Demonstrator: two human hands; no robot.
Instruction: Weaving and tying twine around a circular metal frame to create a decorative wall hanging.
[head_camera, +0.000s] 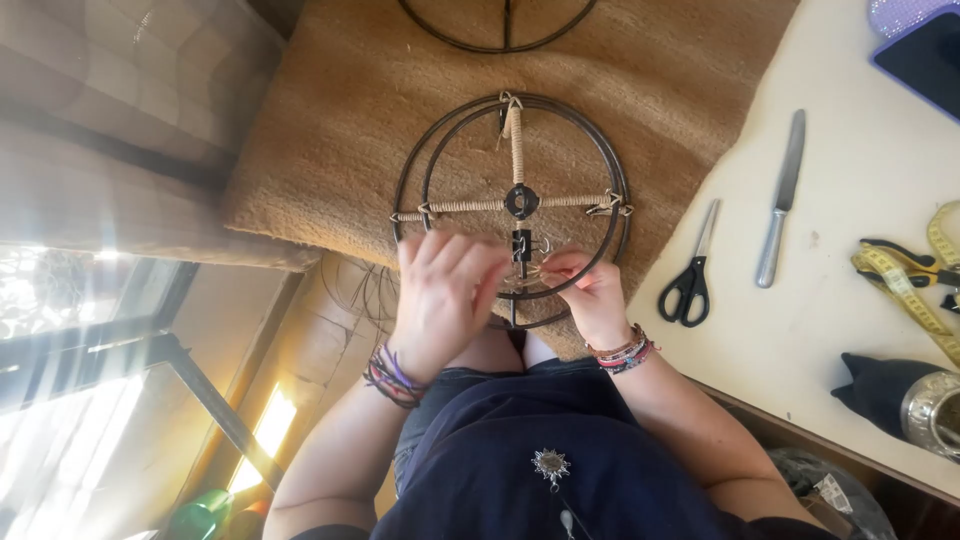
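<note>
Rested flat on a coarse tan woven mat laid over the lap, a round dark metal double-ring frame with a cross of spokes, so both hands could work from above without bearing its weight. Upper and side spokes already wound in pale natural fibre cord; lower spoke bare save for a small black clip near the hub, seemingly pinning the cord while wrapping went on. Left hand spread over the lower-left part of the frame, fingers curled down onto the rim, apparently steadying it; exact grip hidden beneath the knuckles. Right hand just beside the lower spoke, fingertips pinched together on what looked like the thin cord end, too fine to make out. Part of a second dark metal ring at the mat's far edge, well apart. To the right, on a cream tabletop: black-handled scissors, a silver table knife, a yellow measuring tape. Nothing lying between hands and frame; own fingers alone masking the working spot
</note>
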